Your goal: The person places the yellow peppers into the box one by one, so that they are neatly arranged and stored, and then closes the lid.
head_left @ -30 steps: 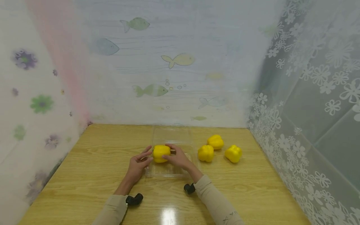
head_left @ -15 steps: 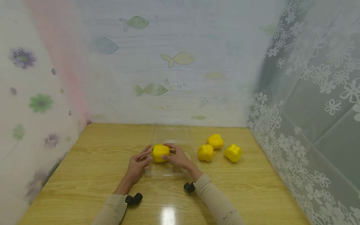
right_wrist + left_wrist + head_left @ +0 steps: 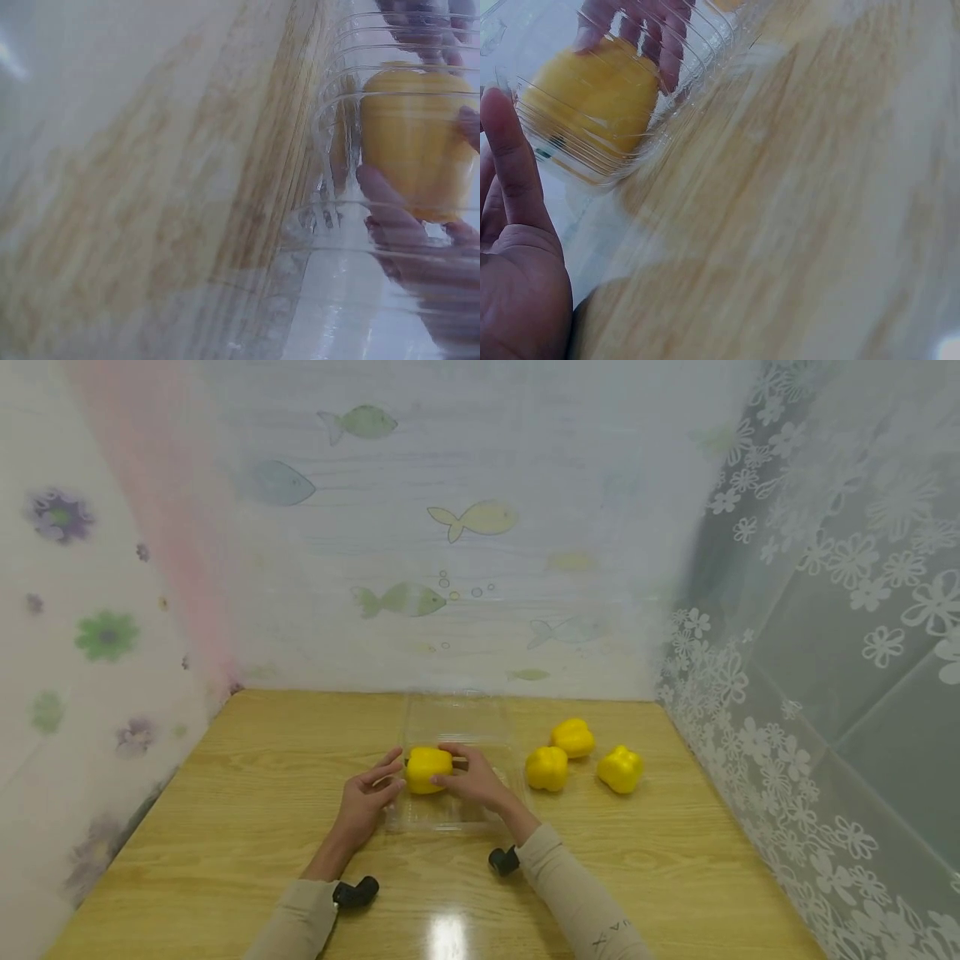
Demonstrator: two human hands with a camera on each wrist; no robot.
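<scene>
A yellow bell pepper (image 3: 428, 770) lies on its side in the left part of a clear plastic clamshell box (image 3: 468, 828), its dark stem end turned left. My right hand (image 3: 474, 777) grips the pepper's right end, thumb in front and fingers behind. Through the box's ribbed wall, the right wrist view shows the thumb and fingers around the pepper (image 3: 416, 139). At the box's left wall, my left hand (image 3: 369, 802) keeps its thumb and fingers spread, fingertips right at the rim. The left wrist view has this hand (image 3: 521, 247) outside the ribbed wall, beside the pepper.
To the right of the box sit a near bell pepper (image 3: 547, 769), one behind it (image 3: 572, 739) and another bell pepper (image 3: 620, 770) farther right, all yellow. The raised clear lid (image 3: 459, 714) stands at the back. A wood-grain table (image 3: 300, 735) meets patterned curtains behind and at both sides.
Both hands and the gripped pepper stay almost where they were. Only a very slight shift of the whole head view shows.
</scene>
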